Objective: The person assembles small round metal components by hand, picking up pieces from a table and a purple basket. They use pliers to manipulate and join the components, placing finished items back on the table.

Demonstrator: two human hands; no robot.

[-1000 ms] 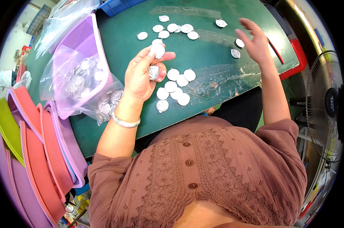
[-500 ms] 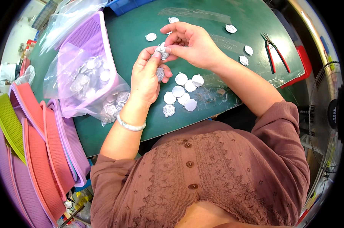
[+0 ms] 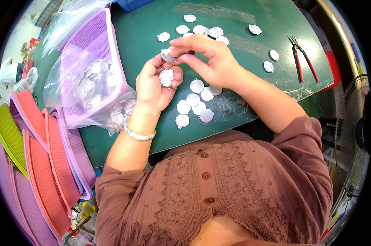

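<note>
My left hand is palm up with fingers curled. It cradles a round silver medal, its patterned face showing. A second medal, its plain side tilted up, stands at the left fingertips. My right hand reaches in from the right, its bent fingers at that second medal's edge and its thumb a little apart. Below the hands lies a group of medals, mostly plain side up. Beyond my right hand more medals are scattered, partly hidden by its fingers.
A purple basket at the left holds a clear bag of medals; more medals lie in plastic beside it. Red-handled pliers rest on the green table at the right. Stacked baskets stand lower left, a fan far right.
The medal at the fingertips now shows its plain side, and the left fingers have opened to reveal the medal in the palm. My right hand has shifted slightly down, uncovering medals behind it.
</note>
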